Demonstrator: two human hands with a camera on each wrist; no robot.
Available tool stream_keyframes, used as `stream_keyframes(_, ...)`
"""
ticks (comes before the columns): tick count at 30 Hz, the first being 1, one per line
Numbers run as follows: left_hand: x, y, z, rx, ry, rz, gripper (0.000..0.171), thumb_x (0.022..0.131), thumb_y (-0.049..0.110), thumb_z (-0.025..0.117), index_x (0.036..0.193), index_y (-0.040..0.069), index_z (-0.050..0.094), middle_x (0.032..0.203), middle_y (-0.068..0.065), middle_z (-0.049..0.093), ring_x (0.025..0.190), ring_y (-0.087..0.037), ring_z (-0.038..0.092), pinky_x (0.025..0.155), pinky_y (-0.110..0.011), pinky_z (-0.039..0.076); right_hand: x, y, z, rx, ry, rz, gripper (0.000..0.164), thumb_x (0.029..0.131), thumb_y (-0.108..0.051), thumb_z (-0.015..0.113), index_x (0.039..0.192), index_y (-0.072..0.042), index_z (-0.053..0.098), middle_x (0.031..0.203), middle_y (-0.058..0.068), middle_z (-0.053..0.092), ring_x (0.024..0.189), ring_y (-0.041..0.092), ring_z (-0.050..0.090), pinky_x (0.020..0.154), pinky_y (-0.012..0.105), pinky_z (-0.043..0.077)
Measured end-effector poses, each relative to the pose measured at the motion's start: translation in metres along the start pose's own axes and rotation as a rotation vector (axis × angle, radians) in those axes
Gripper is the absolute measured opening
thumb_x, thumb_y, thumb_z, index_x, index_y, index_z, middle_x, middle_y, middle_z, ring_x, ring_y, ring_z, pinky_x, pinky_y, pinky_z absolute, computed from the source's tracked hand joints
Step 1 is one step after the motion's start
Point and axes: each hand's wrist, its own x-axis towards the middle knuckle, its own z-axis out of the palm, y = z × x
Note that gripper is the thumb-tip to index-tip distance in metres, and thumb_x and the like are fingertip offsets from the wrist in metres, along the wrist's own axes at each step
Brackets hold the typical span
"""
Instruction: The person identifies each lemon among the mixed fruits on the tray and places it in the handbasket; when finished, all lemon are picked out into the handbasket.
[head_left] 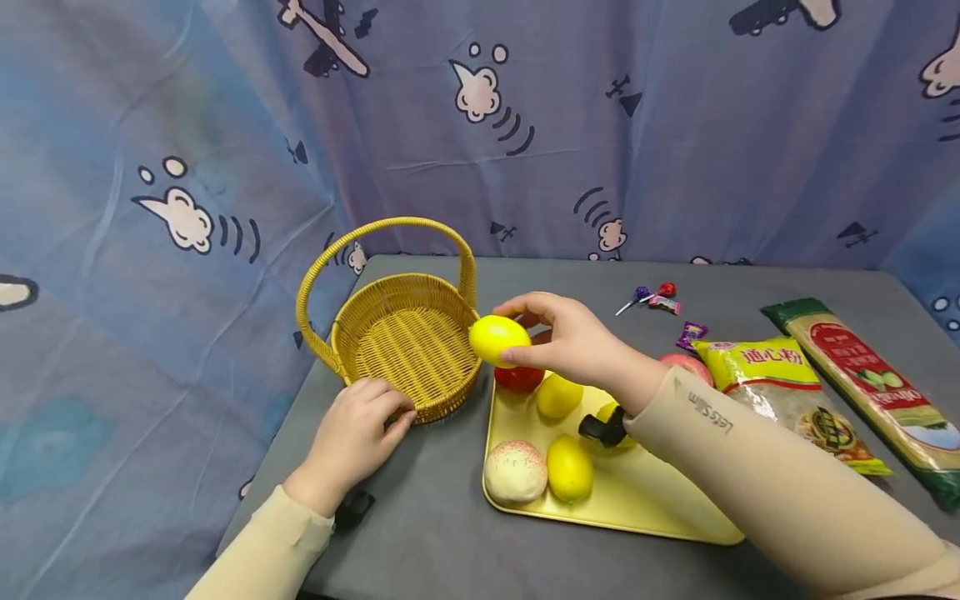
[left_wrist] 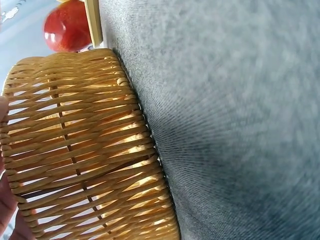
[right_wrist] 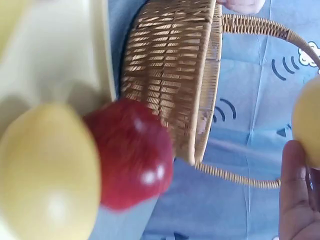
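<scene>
Right hand [head_left: 573, 337] raised, left hand [head_left: 363, 429] apparently curled

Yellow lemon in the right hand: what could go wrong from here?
1. Drop: the smooth yellow lemon could slip from the right hand and land on the glossy round red fruit or the yellow rectangular tray.
2. Snag: the tall arched woven handle stands close by; the lemon or hand might clip it.
3. Tilt: the left hand is at the near rim of the golden wicker basket; pressing down could tip it.

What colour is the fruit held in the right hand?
The fruit is bright yellow, shown best in the head view.
</scene>
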Motion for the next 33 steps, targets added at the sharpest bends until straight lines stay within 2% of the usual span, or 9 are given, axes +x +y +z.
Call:
stream_keyframes(3,0.0,0.0,-0.001,0.002,-0.004,-0.011,0.007,0.087,0.021,0.081,0.09,0.022,0.074,0.089,0.007,0.066,0.083,-0.017,0.06,0.074,-0.038,0.05,0.019,0.0,0.014,0.02,-0.008,0.019,0.047,0.084,-0.025,0.085,0.127,-0.019,0.067,0.121,0.0,0.065,0.106,0.021,0.063,0.091,0.039,0.057)
stream_keyframes(7,0.002,0.0,-0.001,-0.001,-0.009,-0.014,0.009,0.086,0.021,0.082,0.089,0.022,0.074,0.087,0.007,0.065,0.082,-0.017,0.06,0.074,-0.037,0.05,0.041,0.002,0.032,-0.01,-0.02,0.061,0.045,0.083,-0.029,0.085,0.125,-0.023,0.068,0.116,-0.003,0.066,0.103,0.02,0.062,0.086,0.037,0.056)
stream_keyframes(11,0.003,0.0,-0.001,-0.001,-0.012,-0.014,0.009,0.086,0.02,0.082,0.089,0.021,0.073,0.087,0.007,0.065,0.082,-0.017,0.06,0.075,-0.037,0.05,0.058,0.002,0.05,-0.038,-0.059,0.084,0.046,0.084,-0.031,0.085,0.126,-0.024,0.067,0.117,-0.004,0.065,0.103,0.02,0.062,0.084,0.036,0.055)
stream_keyframes(14,0.002,-0.001,-0.002,0.0,-0.014,-0.018,0.009,0.086,0.02,0.081,0.089,0.021,0.073,0.087,0.007,0.065,0.082,-0.017,0.059,0.075,-0.037,0.05,0.069,0.002,0.064,-0.055,-0.101,0.068,0.047,0.084,-0.03,0.085,0.126,-0.022,0.067,0.12,-0.004,0.064,0.102,0.021,0.064,0.083,0.034,0.055)
stream_keyframes(23,0.001,-0.001,0.0,0.004,-0.016,-0.028,0.008,0.086,0.021,0.082,0.089,0.02,0.074,0.087,0.007,0.065,0.083,-0.017,0.06,0.077,-0.037,0.05,0.088,0.011,0.096,-0.199,-0.208,0.0,0.049,0.084,-0.028,0.084,0.129,-0.016,0.067,0.121,-0.004,0.068,0.103,0.017,0.064,0.087,0.029,0.052)
stream_keyframes(27,0.0,-0.001,0.001,0.004,-0.003,-0.013,0.009,0.085,0.02,0.082,0.089,0.02,0.074,0.087,0.007,0.066,0.083,-0.018,0.06,0.076,-0.037,0.05,0.09,0.012,0.102,-0.269,-0.243,-0.006,0.049,0.085,-0.029,0.084,0.129,-0.015,0.068,0.122,-0.004,0.068,0.105,0.013,0.06,0.088,0.029,0.05)
stream_keyframes(33,0.0,0.0,0.0,0.013,-0.008,-0.01,0.009,0.086,0.02,0.081,0.089,0.021,0.073,0.088,0.007,0.066,0.082,-0.018,0.059,0.076,-0.037,0.05,0.091,0.012,0.105,-0.318,-0.297,0.002,0.041,0.085,-0.029,0.084,0.121,-0.018,0.07,0.113,-0.007,0.069,0.099,0.012,0.059,0.085,0.029,0.05)
